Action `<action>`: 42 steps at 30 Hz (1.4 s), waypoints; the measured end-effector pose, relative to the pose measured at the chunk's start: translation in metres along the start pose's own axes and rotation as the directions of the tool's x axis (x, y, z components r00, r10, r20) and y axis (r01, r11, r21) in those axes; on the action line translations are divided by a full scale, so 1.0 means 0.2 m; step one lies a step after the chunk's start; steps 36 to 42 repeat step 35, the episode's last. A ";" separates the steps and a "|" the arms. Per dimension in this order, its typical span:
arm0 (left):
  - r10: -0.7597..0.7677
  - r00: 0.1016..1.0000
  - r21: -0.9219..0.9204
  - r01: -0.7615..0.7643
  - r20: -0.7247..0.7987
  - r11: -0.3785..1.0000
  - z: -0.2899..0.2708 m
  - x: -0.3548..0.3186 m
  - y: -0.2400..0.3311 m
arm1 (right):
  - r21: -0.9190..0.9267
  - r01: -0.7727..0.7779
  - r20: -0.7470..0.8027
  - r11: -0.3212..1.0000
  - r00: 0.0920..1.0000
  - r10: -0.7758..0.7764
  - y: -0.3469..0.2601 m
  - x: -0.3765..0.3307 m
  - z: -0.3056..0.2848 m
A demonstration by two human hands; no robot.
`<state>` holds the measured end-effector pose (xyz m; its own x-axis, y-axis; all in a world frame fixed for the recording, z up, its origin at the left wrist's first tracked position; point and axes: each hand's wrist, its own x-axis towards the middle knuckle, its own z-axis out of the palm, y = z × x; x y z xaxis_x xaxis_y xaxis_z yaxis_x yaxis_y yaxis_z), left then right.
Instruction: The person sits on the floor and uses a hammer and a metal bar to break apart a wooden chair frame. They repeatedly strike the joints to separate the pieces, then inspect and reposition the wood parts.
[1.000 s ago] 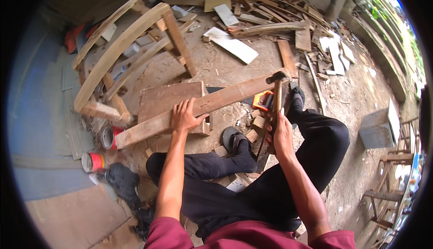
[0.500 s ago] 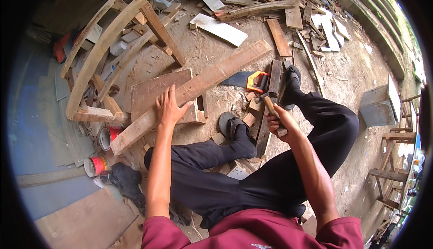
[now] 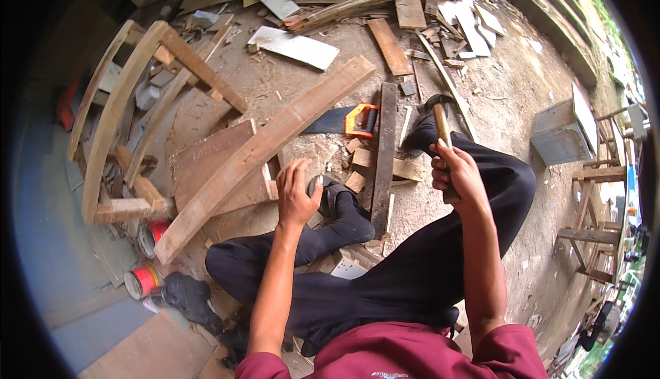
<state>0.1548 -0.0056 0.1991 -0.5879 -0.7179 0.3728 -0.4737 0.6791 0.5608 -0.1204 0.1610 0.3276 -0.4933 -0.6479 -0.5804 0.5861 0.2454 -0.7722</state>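
Observation:
My right hand (image 3: 457,176) is wrapped round the wooden handle of a hammer (image 3: 441,121), raised above my right thigh; its dark head is partly lost against my dark foot. My left hand (image 3: 297,190) is empty, fingers loosely bent and apart, over my left foot. Beyond it, a long thick plank (image 3: 275,145) lies slantwise across a low wooden block (image 3: 213,155). Between my feet a dark narrow board (image 3: 383,159) lies lengthwise, with small wood offcuts (image 3: 361,166) beside it. A handsaw (image 3: 360,119) with an orange and black handle rests just past them.
A curved wooden frame (image 3: 120,114) stands at left. Two red-labelled cans (image 3: 141,281) and a dark cloth (image 3: 185,300) lie below it. Scrap wood (image 3: 344,11) is heaped at the far side. At right are a grey box (image 3: 560,128) and wooden trestles (image 3: 591,235).
My left hand has let go of the long plank and come right, over my left foot. My right hand has lifted the hammer and turned it more upright. The view has shifted.

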 end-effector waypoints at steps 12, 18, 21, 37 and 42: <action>-0.111 0.904 -0.257 0.232 0.412 0.938 0.62 0.10 0.09 | 0.045 0.025 0.031 0.999 0.999 -0.026 -0.21 -0.14 -0.13; -0.205 0.860 -0.286 0.367 0.468 0.885 0.79 0.01 0.20 | 0.116 0.027 0.042 0.993 0.999 -0.032 -0.22 -0.16 -0.18; -0.206 0.900 -0.393 0.361 0.383 0.846 0.69 -0.05 0.22 | 0.001 0.093 -0.035 0.996 0.995 -0.093 -0.18 -0.15 -0.08; -0.604 0.445 -0.592 0.186 -0.661 0.784 -0.83 -0.75 0.07 | -0.616 0.444 0.674 0.651 0.724 0.144 0.46 -0.59 0.86; -0.604 0.445 -0.592 0.186 -0.661 0.784 -0.83 -0.75 0.07 | -0.616 0.444 0.674 0.651 0.724 0.144 0.46 -0.59 0.86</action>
